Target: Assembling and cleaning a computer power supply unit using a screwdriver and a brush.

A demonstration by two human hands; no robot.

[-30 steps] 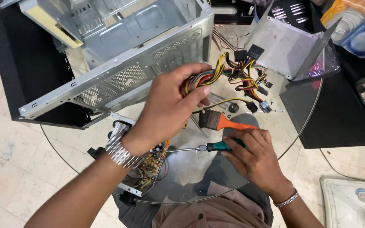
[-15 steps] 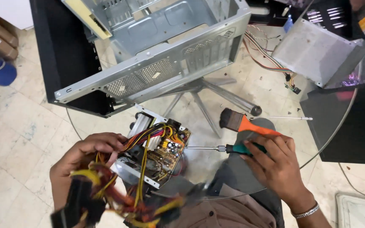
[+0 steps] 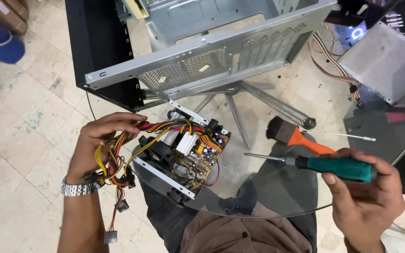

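My left hand (image 3: 100,143) grips a bundle of red, yellow and black cables (image 3: 118,164) to the left of the glass table's edge. The cables run into an opened power supply unit (image 3: 183,152) that lies on the round glass table (image 3: 268,187), its circuit board showing. My right hand (image 3: 364,199) holds a green-handled screwdriver (image 3: 329,166), its shaft pointing left toward the unit. A brush with an orange handle (image 3: 296,137) lies just behind the screwdriver.
An empty metal computer case (image 3: 202,56) lies on its side at the back of the table. A grey metal box (image 3: 387,61) with coloured wires sits at the right. A thin metal rod (image 3: 352,137) lies near the brush. Tiled floor lies left.
My left hand carried the cable bundle from the table's right side over to the left edge, and the open power supply unit came into view. My right hand kept the screwdriver.
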